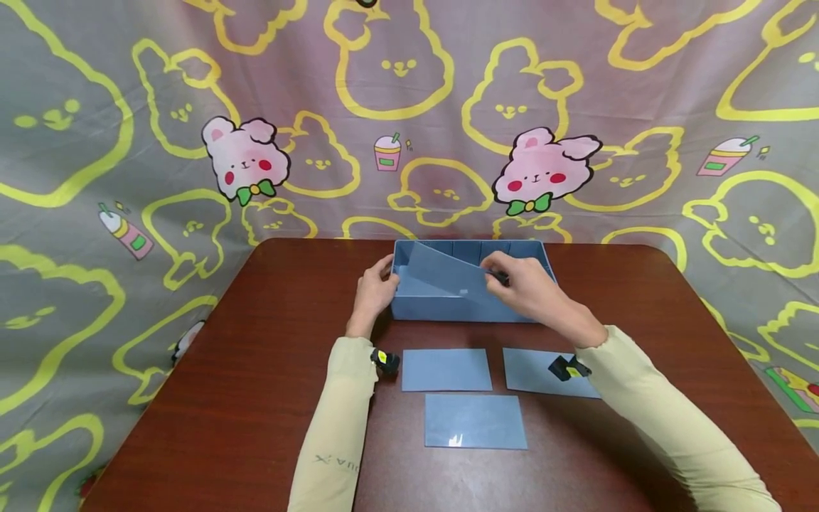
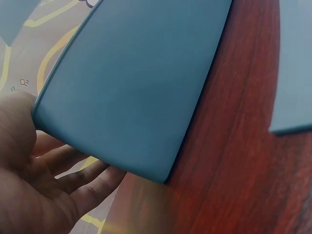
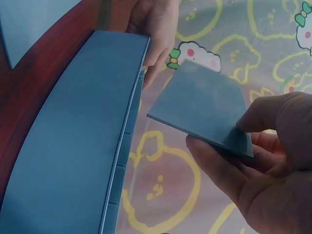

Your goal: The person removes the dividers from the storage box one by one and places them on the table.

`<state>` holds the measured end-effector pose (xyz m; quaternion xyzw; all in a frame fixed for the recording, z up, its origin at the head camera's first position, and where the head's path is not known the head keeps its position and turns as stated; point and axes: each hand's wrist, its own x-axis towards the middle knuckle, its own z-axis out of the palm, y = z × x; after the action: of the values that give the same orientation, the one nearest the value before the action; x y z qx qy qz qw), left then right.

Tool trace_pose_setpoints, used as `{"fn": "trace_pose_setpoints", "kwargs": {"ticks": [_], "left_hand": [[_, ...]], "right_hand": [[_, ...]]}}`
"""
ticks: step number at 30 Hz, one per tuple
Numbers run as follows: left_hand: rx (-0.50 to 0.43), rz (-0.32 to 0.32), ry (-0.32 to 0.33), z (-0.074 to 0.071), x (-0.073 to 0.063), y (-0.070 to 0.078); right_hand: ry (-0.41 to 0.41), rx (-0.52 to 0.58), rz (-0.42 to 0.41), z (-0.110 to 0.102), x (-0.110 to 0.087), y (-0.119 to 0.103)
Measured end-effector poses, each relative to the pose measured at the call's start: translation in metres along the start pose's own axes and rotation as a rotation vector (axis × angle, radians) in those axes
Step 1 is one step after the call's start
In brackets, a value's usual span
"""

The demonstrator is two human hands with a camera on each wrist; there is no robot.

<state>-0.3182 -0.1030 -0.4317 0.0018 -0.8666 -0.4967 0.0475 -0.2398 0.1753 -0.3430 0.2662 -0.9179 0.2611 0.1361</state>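
Note:
A blue open-topped box stands on the table, with ribs along its inner back wall. My left hand holds the box's left end; in the left wrist view its fingers lie along the outside of the end wall and its thumb is at the rim corner. My right hand pinches a thin blue divider panel between thumb and fingers. This panel is tilted above the box opening. In the right wrist view, it is apart from the front wall.
Three flat blue-grey panels lie in front of the box: a left one, a right one partly under the right wrist, and a nearer one. The brown table reaches back to a patterned curtain.

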Motion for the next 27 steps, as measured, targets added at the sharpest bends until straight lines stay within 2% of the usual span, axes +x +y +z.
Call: {"fn": "trace_pose_setpoints", "kwargs": {"ticks": [5,14,21,27], "left_hand": [[0.003,0.002,0.006,0.001,0.0,-0.001],[-0.001,0.002,0.009,0.002,0.0,-0.001],[-0.009,-0.013,0.002,0.002,0.0,0.0],[-0.011,-0.014,0.014,0.002,0.002,0.0]], "right_hand": [[-0.029,-0.021,-0.019,-0.004,-0.007,0.0],[-0.112,0.033,-0.064,-0.011,-0.017,0.009],[-0.116,0.04,-0.133,-0.017,-0.022,0.019],[-0.113,0.029,-0.152,-0.022,-0.03,0.027]]}}
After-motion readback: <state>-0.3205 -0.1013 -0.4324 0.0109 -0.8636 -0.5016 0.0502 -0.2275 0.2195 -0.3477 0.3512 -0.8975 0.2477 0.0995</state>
